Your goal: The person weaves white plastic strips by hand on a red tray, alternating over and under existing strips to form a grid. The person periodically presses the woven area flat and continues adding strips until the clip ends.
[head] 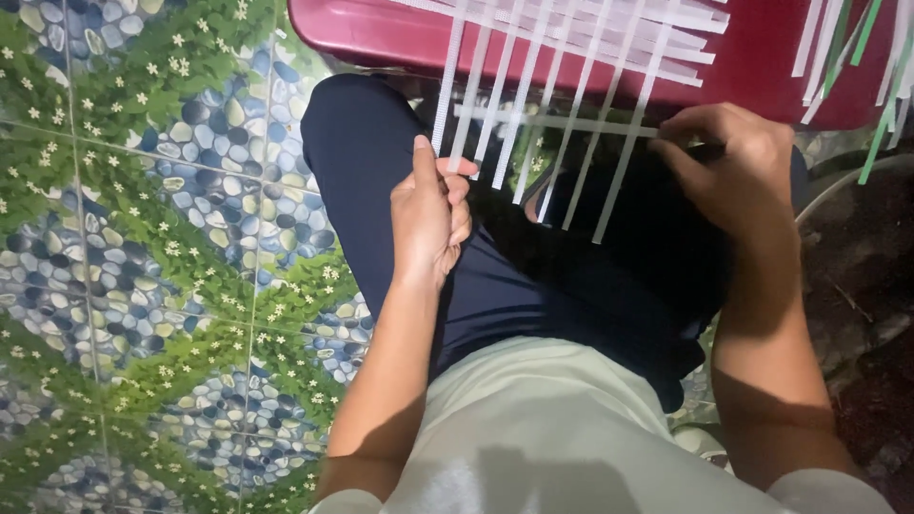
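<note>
The left hand (430, 221) is closed over the person's lap, pinching the white strips (533, 133) at their lower ends; further, the right hand (733, 167) pinches the crosswise strip (562, 121); the strips hang from the red stool's (362, 33) near edge; a loose pinch could let the weave slide apart.

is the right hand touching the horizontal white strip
Touching. The head view shows the right hand with its fingertips pinched on the end of the horizontal white strip that crosses the hanging white strips.
</note>
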